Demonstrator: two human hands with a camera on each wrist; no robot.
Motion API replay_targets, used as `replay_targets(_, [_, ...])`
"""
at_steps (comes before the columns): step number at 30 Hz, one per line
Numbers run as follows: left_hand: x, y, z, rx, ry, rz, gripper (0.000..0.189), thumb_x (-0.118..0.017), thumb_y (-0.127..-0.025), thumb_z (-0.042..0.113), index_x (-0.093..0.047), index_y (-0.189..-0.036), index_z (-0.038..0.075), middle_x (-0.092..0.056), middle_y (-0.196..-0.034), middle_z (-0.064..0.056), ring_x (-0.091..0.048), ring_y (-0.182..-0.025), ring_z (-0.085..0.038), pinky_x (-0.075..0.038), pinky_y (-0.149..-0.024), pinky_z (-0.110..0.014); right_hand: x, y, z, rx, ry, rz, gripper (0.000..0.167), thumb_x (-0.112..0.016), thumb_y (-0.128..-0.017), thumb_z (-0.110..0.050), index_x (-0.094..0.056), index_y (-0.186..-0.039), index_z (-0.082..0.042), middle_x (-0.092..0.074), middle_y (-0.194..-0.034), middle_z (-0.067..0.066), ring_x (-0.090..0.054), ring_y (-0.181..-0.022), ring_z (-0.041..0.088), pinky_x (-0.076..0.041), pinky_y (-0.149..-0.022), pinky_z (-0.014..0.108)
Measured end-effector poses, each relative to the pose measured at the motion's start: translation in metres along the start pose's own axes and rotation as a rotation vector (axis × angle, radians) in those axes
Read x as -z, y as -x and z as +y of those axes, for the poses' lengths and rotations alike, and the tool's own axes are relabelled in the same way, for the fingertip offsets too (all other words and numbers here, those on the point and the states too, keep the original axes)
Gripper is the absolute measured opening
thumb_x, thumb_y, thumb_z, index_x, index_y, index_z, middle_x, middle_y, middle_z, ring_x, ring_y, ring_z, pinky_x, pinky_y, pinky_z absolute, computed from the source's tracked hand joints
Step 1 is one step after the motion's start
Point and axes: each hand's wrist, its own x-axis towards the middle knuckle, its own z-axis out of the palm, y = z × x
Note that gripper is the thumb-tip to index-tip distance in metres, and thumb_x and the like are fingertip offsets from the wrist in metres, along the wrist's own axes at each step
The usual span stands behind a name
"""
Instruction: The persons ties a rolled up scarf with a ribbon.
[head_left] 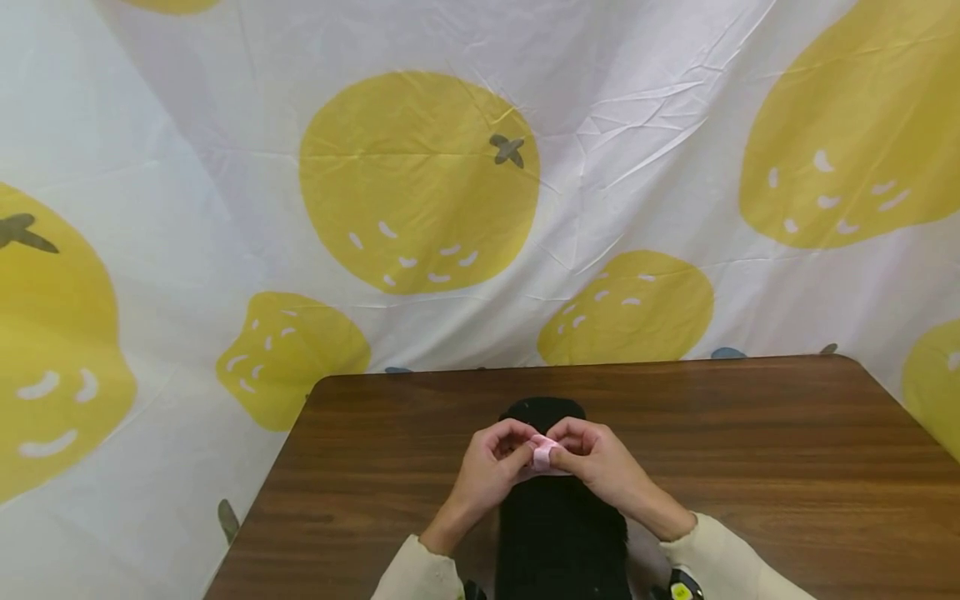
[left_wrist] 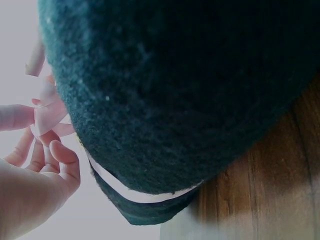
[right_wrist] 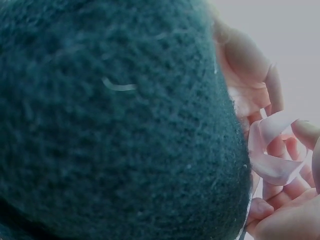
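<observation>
A long dark fuzzy bundle (head_left: pixel 562 537), black in the head view and deep green in the wrist views, lies on the table pointing away from me. A pale pink ribbon (head_left: pixel 542 455) passes round it; its flat band (left_wrist: pixel 142 194) shows against the fuzz in the left wrist view. My left hand (head_left: pixel 486 465) pinches the ribbon from the left, above the bundle. From the right, my right hand (head_left: pixel 606 468) pinches it too, with the fingertips of both hands close together. In the right wrist view the ribbon (right_wrist: pixel 280 169) curls in a loop between the fingers. The bundle partly hides the hands in both wrist views.
The brown wood-grain table (head_left: pixel 787 450) extends to both sides of the bundle. Behind its far edge hangs a white cloth (head_left: pixel 645 167) printed with yellow fruit. A dark device with a yellow-green patch (head_left: pixel 681 590) sits at the right wrist, by a cream sleeve (head_left: pixel 731 558).
</observation>
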Motion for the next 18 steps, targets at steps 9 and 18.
replay_targets(9, [0.0005, 0.0001, -0.0007, 0.003, 0.004, -0.008, 0.010, -0.066, -0.093, 0.006, -0.069, -0.100, 0.000, -0.068, -0.096, -0.018, -0.058, -0.075, -0.009, -0.050, -0.068, -0.022, -0.0005, -0.0007, 0.0001, -0.015, 0.032, 0.007, 0.028, -0.068, -0.095, -0.020, -0.061, -0.104, 0.005, -0.069, -0.090, 0.006, -0.063, -0.080, 0.010, -0.056, -0.077, 0.026])
replay_targets(18, [0.0013, 0.0003, -0.0019, 0.009, -0.008, -0.007, 0.010, -0.065, -0.093, 0.006, -0.070, -0.100, 0.001, -0.069, -0.096, -0.016, -0.058, -0.075, -0.010, -0.049, -0.069, -0.021, -0.0003, 0.0005, -0.0007, -0.004, 0.035, 0.009, 0.026, -0.067, -0.095, -0.018, -0.060, -0.104, 0.006, -0.068, -0.089, 0.000, -0.062, -0.080, 0.009, -0.056, -0.075, 0.026])
